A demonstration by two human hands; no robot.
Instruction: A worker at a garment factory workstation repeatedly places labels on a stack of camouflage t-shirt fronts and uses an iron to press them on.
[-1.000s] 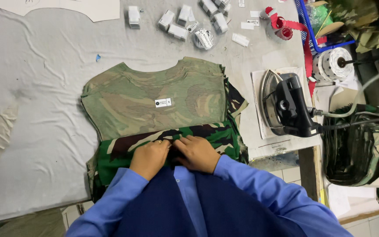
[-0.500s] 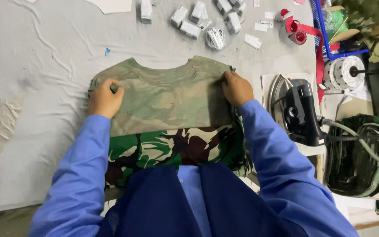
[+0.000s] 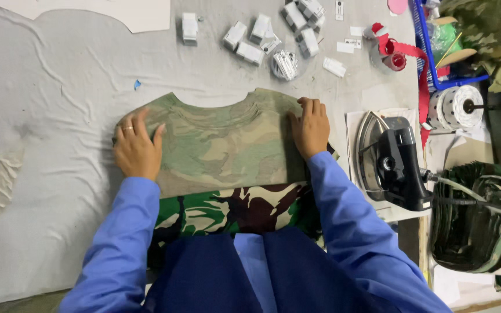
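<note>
Item: camouflage shirt (image 3: 221,142), laid flat on grey bench (image 3: 47,116). Left hand (image 3: 136,149) and right hand (image 3: 310,128) press its two shoulders, fingers spread flat, gripping nothing. Risk: uneven pressure likely creases the fabric; iron (image 3: 392,162), just right of the right fingers, could be knocked.

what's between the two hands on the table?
Head view: between the left hand and right hand lies only the pale camouflage shirt, both palms flat on it.
</note>
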